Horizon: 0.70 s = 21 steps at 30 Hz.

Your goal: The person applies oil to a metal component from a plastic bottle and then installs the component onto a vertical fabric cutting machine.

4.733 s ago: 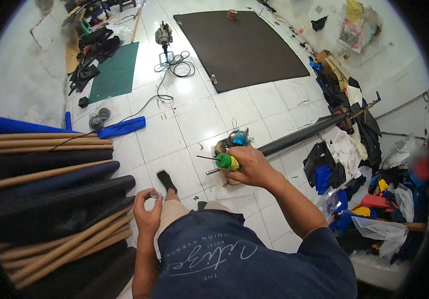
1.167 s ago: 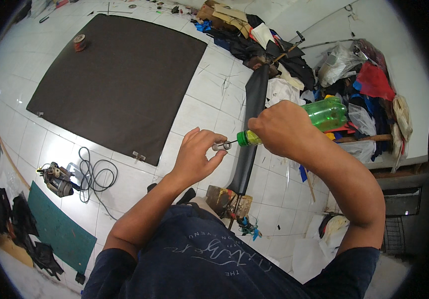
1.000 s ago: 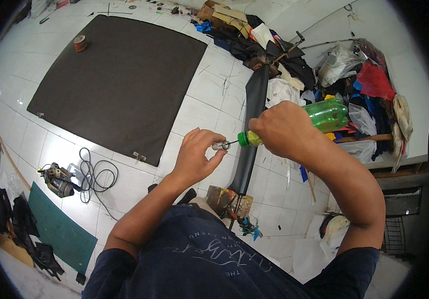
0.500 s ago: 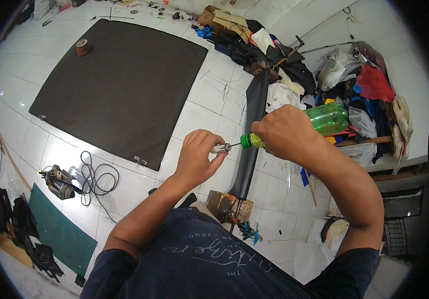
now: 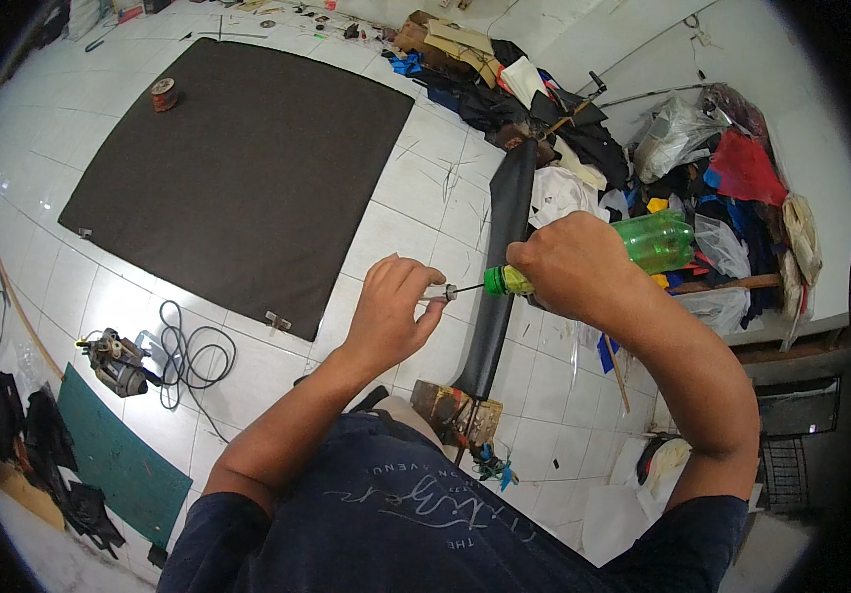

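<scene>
Above the white tile floor [image 5: 430, 242], the left hand [image 5: 391, 311] pinches a small, pale, round piece [image 5: 449, 293] between its thumb and fingers. Near it, the right hand [image 5: 576, 265] has its fingers wrapped around the neck of a see-through green bottle [image 5: 658, 242]. The bottle is held sideways in the air, and its green cap [image 5: 495, 281] points at the small piece. A thin dark tube [image 5: 472, 288] sticks out of the cap and goes up to the piece; I cannot tell if the tip is inside. Below the cap is a long black roll [image 5: 508, 222]. A big dark brown sheet [image 5: 238, 178] lies flat on the floor.
</scene>
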Each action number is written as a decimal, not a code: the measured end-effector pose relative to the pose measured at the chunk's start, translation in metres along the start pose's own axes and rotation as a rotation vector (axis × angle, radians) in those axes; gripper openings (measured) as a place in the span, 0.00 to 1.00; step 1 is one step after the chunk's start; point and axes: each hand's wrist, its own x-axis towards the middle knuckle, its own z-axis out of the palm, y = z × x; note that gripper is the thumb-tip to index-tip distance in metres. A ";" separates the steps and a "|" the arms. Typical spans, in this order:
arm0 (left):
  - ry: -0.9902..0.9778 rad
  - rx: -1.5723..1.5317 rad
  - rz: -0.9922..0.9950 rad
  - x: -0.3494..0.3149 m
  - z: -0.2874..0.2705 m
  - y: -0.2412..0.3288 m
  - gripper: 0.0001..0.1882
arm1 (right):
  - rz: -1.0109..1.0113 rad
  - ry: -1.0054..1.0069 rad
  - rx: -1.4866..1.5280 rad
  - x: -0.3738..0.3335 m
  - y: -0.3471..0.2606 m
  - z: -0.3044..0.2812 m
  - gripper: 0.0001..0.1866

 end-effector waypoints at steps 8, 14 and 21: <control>0.032 0.032 -0.045 0.018 0.023 -0.008 0.14 | -0.072 0.117 0.004 0.019 0.035 0.027 0.05; 0.072 0.100 -0.075 0.053 0.061 -0.018 0.13 | -0.126 0.210 -0.011 0.038 0.086 0.055 0.03; 0.105 0.183 -0.084 0.106 0.124 -0.023 0.14 | -0.107 0.163 -0.034 0.044 0.159 0.087 0.05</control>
